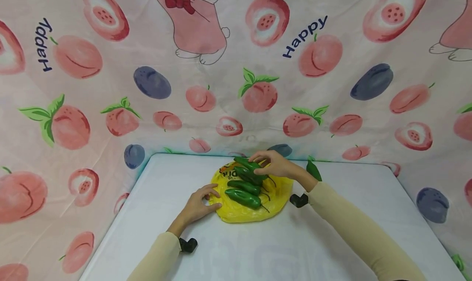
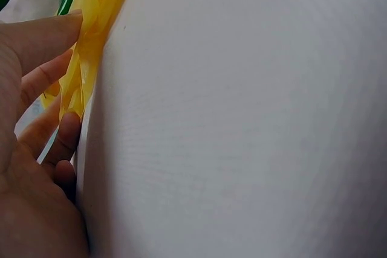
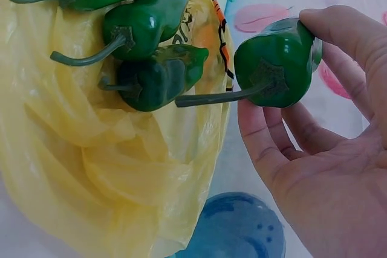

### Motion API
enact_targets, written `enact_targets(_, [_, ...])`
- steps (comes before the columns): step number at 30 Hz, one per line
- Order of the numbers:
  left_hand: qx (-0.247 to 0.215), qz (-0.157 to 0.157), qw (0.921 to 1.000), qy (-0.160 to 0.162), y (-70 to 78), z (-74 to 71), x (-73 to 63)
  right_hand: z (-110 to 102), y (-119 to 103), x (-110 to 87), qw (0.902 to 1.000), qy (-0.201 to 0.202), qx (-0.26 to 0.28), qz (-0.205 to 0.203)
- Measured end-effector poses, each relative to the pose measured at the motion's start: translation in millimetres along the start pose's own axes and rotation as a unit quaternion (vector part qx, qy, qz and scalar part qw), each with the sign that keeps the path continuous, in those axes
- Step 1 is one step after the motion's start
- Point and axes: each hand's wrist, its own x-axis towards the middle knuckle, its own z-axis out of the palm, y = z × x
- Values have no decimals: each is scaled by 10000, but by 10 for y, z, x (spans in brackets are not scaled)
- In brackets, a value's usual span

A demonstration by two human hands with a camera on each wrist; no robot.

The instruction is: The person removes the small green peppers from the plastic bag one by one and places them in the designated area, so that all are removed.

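Several glossy green peppers [image 1: 243, 198] with curved stems lie in a row on a crumpled yellow plastic bag [image 1: 241, 216]. My right hand [image 1: 278, 165] grips the farthest pepper [image 3: 266, 67] between thumb and fingers, its stem pointing away from the palm in the right wrist view. Close beside it are other peppers [image 3: 142, 25] on the bag. My left hand [image 1: 195, 205] is at the bag's left edge, thumb and fingers spread apart, fingertips touching the yellow plastic [image 2: 91, 34]. In the left wrist view, the peppers are mostly cut off.
A white table [image 1: 236, 256] carries the bag near its back edge. Behind it hangs a pink cloth [image 1: 228, 76] printed with fruit and animal figures. A dark green pointed shape [image 1: 313, 170] shows beyond the right wrist.
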Motion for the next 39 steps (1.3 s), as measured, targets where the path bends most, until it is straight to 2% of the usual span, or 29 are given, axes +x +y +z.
enact_targets(11, [-22, -28, 10000, -22, 17, -17, 1, -92, 117, -150, 9999, 148, -35, -54])
enact_targets(19, [-26, -19, 10000, -41, 17, -26, 0, -209, 260, -312, 9991, 378, -24, 201])
enact_targets(24, [-3, 84, 10000, -4, 8, -20, -13, -319, 312, -477, 9974, 598, -155, 384])
enact_targets(33, [-39, 59, 10000, 4, -4, -3, -6, -530, 407, -826, 9947, 886, -192, 476])
enact_targets(39, [-6, 77, 10000, 20, -3, -4, -4, -625, 499, -1011, 9893, 1209, -356, 738])
